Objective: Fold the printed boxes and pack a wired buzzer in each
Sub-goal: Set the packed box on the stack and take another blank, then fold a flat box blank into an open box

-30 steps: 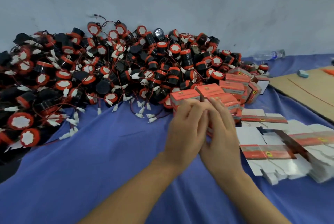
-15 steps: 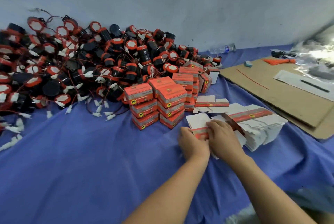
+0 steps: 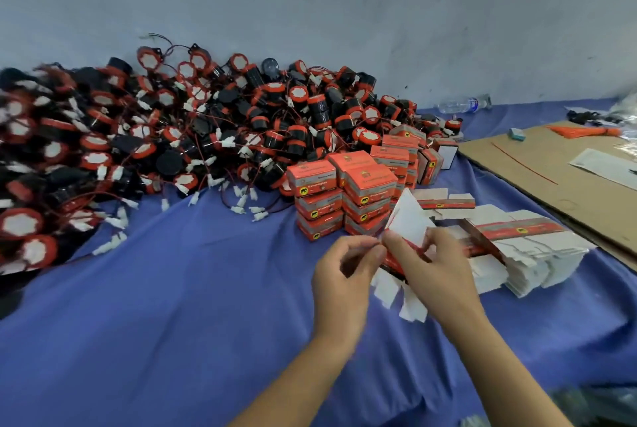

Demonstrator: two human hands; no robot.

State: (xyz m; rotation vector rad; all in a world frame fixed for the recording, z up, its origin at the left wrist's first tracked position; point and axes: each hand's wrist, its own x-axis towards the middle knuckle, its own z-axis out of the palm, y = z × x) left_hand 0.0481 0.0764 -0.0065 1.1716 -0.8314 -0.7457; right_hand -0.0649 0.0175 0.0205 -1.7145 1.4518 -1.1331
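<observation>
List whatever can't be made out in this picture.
All in the head view:
- Flat box: its middle is hidden behind the right hand; the left hand pinches one end.
- Folded boxes: print too small to read.
- Buzzers: the pile's left part is blurred and cut by the frame edge.
- Paper on the cardboard: cut off by the right edge.
</observation>
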